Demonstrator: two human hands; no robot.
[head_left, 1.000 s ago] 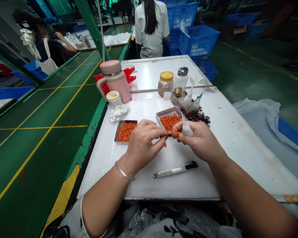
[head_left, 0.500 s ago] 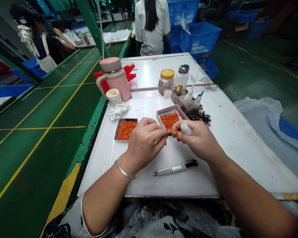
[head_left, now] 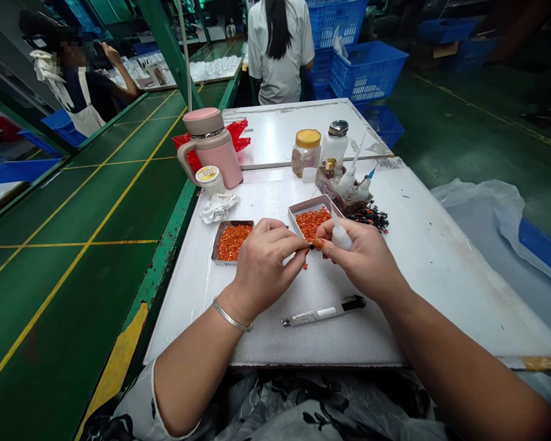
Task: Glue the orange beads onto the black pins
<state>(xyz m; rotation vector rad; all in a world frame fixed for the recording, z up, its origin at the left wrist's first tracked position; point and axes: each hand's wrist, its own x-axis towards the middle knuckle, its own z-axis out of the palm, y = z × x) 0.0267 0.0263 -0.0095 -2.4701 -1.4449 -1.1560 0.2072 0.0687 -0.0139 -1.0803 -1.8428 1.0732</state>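
My left hand (head_left: 266,260) is closed in a pinch on a tiny dark part that I cannot make out, held at the fingertips. My right hand (head_left: 362,254) is wrapped round a small white squeeze bottle (head_left: 338,236), its thumb and forefinger meeting the left fingertips. Both hands hover over the white table (head_left: 422,257), just in front of two small trays of orange bits, one (head_left: 232,242) at the left and one (head_left: 313,220) behind the fingertips. A few orange bits (head_left: 305,266) lie loose under the hands.
A white and black pen (head_left: 324,311) lies near the front edge. At the back stand a pink mug (head_left: 212,150), a small white jar (head_left: 210,179), a crumpled cloth (head_left: 218,206), a yellow-lidded jar (head_left: 307,152), a white bottle (head_left: 336,142), a tray of bottles (head_left: 344,187) and dark parts (head_left: 371,216). Two people work beyond.
Both hands have shifted slightly away from me and closer together; the pinched fingertips now meet beside the right tray. The view has tilted a little.
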